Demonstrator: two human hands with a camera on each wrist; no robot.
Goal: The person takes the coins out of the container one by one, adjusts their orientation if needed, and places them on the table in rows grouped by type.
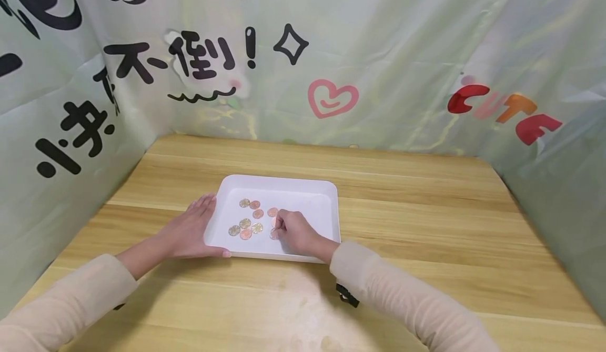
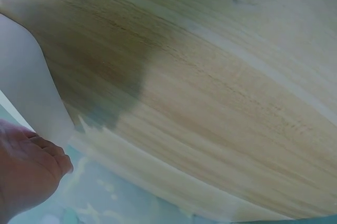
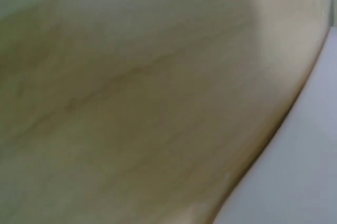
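A shallow white tray (image 1: pixel 307 199) lies on the wooden table, its corner also visible in the left wrist view. Several flat coins are spread in it, some gold-coloured (image 1: pixel 244 223), others copper-coloured (image 1: pixel 245 234). My left hand (image 1: pixel 189 231) rests along the tray's left side, fingers fairly straight, thumb at the front rim. Inside the tray, the bent fingers of my right hand (image 1: pixel 297 232) point down among the copper coins on the right. They partly cover some of these coins; whether one is pinched is hidden. The right wrist view misses the right hand.
The wooden table (image 1: pixel 426 220) extends around the tray. Behind it and along both sides hangs a pale printed cloth (image 1: pixel 402 68) with dark characters, a pink heart and coloured letters. A small black object (image 1: pixel 347 295) shows under the right sleeve.
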